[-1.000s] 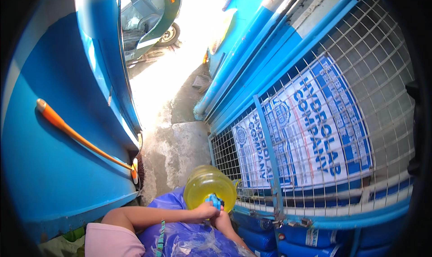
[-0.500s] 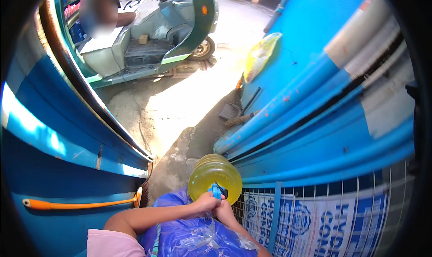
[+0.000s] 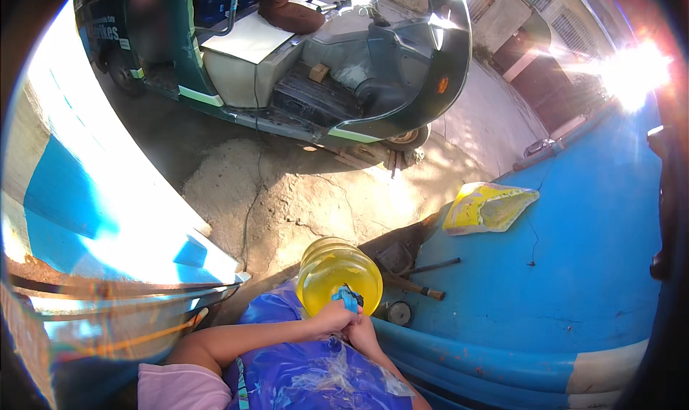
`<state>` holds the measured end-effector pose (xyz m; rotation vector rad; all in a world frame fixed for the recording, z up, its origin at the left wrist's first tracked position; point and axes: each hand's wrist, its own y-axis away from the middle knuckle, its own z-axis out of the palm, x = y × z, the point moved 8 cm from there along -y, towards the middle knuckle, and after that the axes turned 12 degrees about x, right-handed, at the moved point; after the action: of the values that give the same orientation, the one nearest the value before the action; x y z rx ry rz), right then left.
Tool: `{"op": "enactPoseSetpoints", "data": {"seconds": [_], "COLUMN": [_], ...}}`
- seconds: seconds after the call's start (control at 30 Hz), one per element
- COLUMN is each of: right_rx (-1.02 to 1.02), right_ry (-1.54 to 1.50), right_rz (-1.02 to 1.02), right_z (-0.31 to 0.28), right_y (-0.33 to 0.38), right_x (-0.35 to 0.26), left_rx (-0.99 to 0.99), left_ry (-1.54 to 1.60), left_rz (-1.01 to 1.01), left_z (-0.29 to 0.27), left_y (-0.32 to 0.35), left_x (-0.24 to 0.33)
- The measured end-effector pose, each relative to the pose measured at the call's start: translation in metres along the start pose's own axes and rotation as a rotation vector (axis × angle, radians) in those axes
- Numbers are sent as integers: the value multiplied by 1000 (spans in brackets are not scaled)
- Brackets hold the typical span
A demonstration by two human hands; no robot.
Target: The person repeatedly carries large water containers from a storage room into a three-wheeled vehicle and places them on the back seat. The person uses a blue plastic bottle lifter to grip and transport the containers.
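Though partly obscured at the neck, found a rounded yellow translucent plastic jug (image 3: 331, 270) at lower centre, just ahead of crinkled violet plastic sheeting (image 3: 298, 374). Noted left hand (image 3: 331, 319) clenched around its light blue handle (image 3: 347, 299); right hand (image 3: 362, 332) touching left, unable to tell whether gripping. Beyond, observed a green open-sided vehicle (image 3: 316, 98); rightward, a blue wall (image 3: 574, 266).

One yellow jug (image 3: 331, 270), one blue handle (image 3: 347, 299), one green vehicle (image 3: 237, 83), one yellow sack (image 3: 488, 207), one brown block (image 3: 319, 72)
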<state>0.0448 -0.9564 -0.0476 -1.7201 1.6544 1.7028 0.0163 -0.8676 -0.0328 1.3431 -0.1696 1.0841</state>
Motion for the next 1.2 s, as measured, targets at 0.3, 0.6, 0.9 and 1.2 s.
{"op": "enactPoseSetpoints", "data": {"seconds": [0.3, 0.6, 0.9, 1.2], "right_rx": [-206, -597, -809, -976], "right_ry": [111, 424, 647, 632], "right_rz": [-109, -150, -434, -479], "right_z": [44, 152, 327, 473], "right_y": [-162, -333, -409, -396], "right_x": [-121, -199, -316, -468], "left_rx": [177, 420, 645, 755], "left_ry": [85, 153, 589, 675], "left_rz": [65, 388, 262, 459], "left_z": [-65, -187, -357, -501], "left_y": [-126, -204, -245, -210], "left_x": [116, 230, 299, 401]}}
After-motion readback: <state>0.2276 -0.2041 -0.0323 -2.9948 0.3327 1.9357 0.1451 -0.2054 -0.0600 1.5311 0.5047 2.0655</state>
